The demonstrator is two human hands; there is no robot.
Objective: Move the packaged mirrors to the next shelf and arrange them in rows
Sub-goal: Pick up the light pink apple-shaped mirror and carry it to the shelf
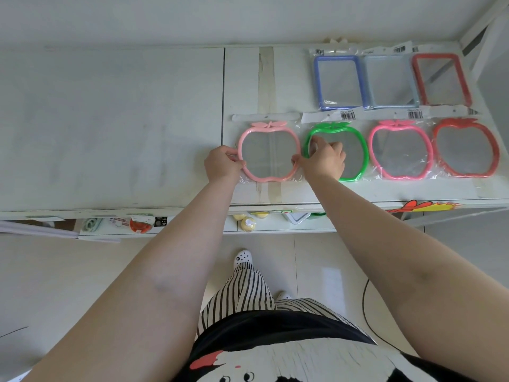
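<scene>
No legible text anywhere. Barcode labels [347, 115] and [415, 114] sit on the white header cards of the mirror packages in the front row of the shelf [110, 119]; digits too small to read. More barcodes [319, 52] and [400, 49] on package headers at the shelf's back edge, also unreadable. A small dark tag [161, 221] below the shelf's front edge has print, blurred.
</scene>
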